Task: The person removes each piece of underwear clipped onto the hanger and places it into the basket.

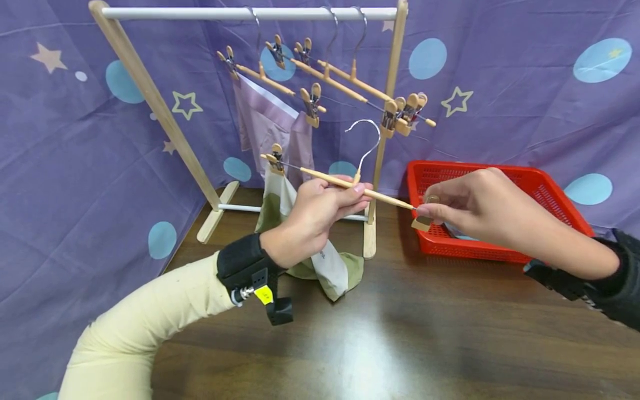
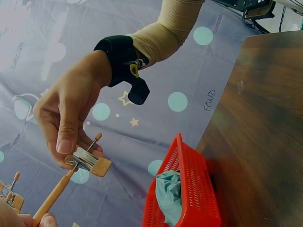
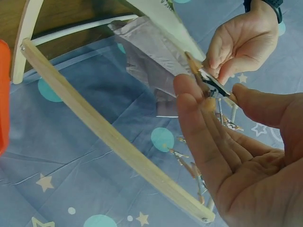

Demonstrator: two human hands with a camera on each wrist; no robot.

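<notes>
A person's left hand (image 1: 312,214) gripped the wooden clip hanger (image 1: 345,183) mid-bar, its long axis running sideways between both hands, while the right hand (image 1: 480,205) pinched the end clip (image 1: 425,219) nearest it.

Hanger in front of the rack

The hanger (image 1: 345,183) is sitting between the left hand (image 1: 310,214) and right hand (image 1: 480,203), the rack (image 1: 250,14) is standing behind, and the basket (image 1: 550,191) is sitting right of it on the table (image 1: 400,333).
</notes>
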